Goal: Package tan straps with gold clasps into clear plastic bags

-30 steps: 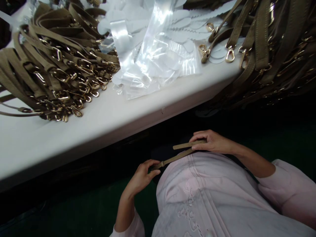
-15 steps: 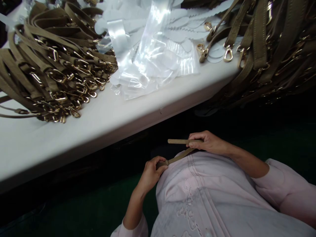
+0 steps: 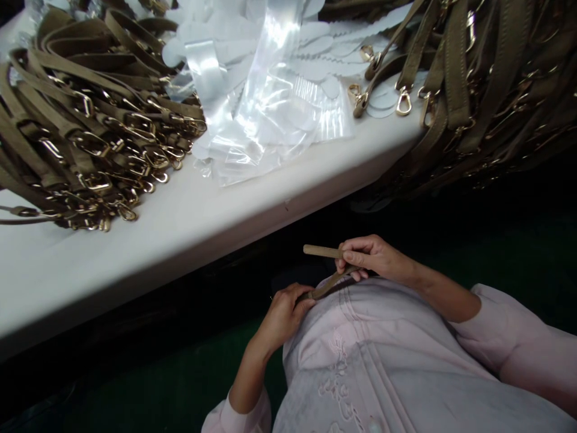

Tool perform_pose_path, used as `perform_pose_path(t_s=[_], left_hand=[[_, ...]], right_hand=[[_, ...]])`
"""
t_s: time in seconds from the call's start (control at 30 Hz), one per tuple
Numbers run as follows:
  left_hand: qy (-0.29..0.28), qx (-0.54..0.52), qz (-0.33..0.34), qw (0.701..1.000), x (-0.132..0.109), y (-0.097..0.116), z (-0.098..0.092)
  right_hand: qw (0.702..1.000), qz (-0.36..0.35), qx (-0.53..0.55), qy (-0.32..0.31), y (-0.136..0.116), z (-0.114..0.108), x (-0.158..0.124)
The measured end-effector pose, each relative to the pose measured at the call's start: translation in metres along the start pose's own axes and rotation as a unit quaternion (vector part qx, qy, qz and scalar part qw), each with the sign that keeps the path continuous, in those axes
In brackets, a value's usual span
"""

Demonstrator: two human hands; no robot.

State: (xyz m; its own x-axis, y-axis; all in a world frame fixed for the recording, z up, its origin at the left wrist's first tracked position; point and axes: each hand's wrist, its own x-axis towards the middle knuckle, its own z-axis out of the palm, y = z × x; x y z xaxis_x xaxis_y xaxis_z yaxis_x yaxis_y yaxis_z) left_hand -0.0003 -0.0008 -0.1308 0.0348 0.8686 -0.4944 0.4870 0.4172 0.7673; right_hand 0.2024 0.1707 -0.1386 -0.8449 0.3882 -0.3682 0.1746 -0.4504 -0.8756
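The brown strap [image 3: 331, 284] is between the two hands, just past the shirt [image 3: 392, 367] and on the near side of the table [image 3: 252, 210]. The left hand [image 3: 282, 313] pinches it by a little band [image 3: 311, 294], maybe so that part won't slip. The right hand [image 3: 376, 258] pinches it too, thumb on top. One end pokes out to the left, perhaps so the tip is easy to see. The fingers hide part of it, so I can't tell how it bends there. On the far side are the left pile of straps [image 3: 90, 54], the clear bags [image 3: 270, 114] and the right pile of straps [image 3: 496, 90], which seems to spill over the table's edge. A dark gap lies between the hands and that edge, so there looks to be room to lift, but the shirt is close on the near side
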Motion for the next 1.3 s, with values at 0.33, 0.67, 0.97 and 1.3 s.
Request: perform_pose_path(t_s=[0.33, 0.67, 0.97, 1.3], left_hand=[[0.147, -0.031, 0.074, 0.986, 0.000, -0.003, 0.014], [0.183, -0.026, 0.109, 0.977, -0.002, 0.006, 0.006], [0.171, 0.049, 0.175, 0.968, -0.002, 0.006, 0.003], [0.150, 0.078, 0.187, 0.968, -0.007, 0.004, 0.002]], right_hand=[[0.964, 0.076, -0.229, -0.112, 0.011, -0.015, -0.002], [0.969, 0.125, -0.200, -0.070, 0.014, -0.008, -0.002], [0.979, 0.106, -0.172, -0.029, 0.017, 0.003, -0.003], [0.981, 0.108, -0.141, -0.082, 0.022, 0.004, -0.005]])
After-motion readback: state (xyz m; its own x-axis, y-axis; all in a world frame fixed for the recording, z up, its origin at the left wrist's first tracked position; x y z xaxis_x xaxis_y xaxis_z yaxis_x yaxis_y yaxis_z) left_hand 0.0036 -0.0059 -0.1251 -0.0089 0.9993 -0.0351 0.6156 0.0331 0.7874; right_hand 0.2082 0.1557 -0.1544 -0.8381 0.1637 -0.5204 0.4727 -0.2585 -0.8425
